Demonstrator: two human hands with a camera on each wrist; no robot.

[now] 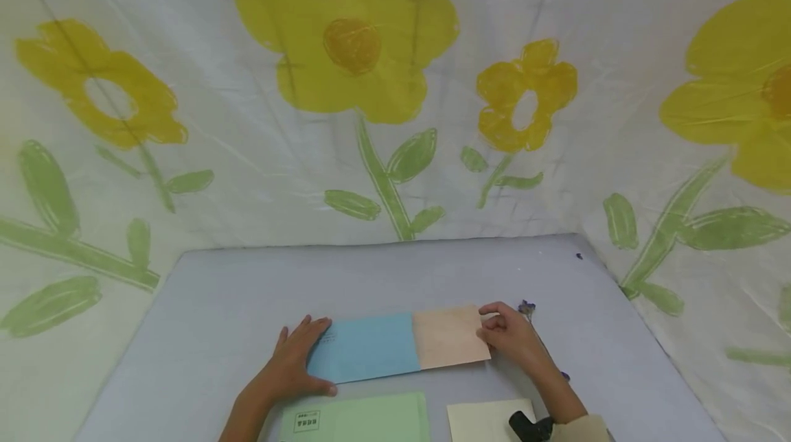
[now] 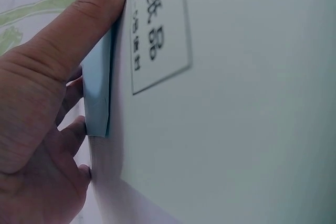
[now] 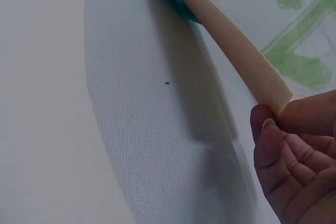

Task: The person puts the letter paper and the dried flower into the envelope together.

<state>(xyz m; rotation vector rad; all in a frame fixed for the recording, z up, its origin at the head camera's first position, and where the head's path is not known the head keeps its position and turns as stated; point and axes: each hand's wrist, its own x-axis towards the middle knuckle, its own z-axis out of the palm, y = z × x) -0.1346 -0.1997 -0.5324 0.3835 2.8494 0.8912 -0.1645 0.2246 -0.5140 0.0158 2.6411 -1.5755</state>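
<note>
A light blue envelope (image 1: 371,346) lies across the table with a peach-coloured paper sheet (image 1: 450,336) sticking out of its right end. My left hand (image 1: 296,363) rests on the envelope's left end, fingers spread near the far corner and thumb along the near edge. In the left wrist view, the thumb stretches straight over the blue envelope (image 2: 97,95). My right hand (image 1: 509,338) pinches the right edge of the peach sheet between thumb and forefinger. From the right wrist, the peach sheet (image 3: 236,51) looks bowed and raised off the table, its other end inside the blue envelope.
A pale green envelope (image 1: 364,418) with a printed box lies nearest me. A cream paper piece (image 1: 478,421) is right of it, partly covered by a black wrist device (image 1: 530,426). Dried purple flowers (image 1: 526,307) lie beyond my right hand. A flower-patterned curtain (image 1: 395,174) hangs behind the table.
</note>
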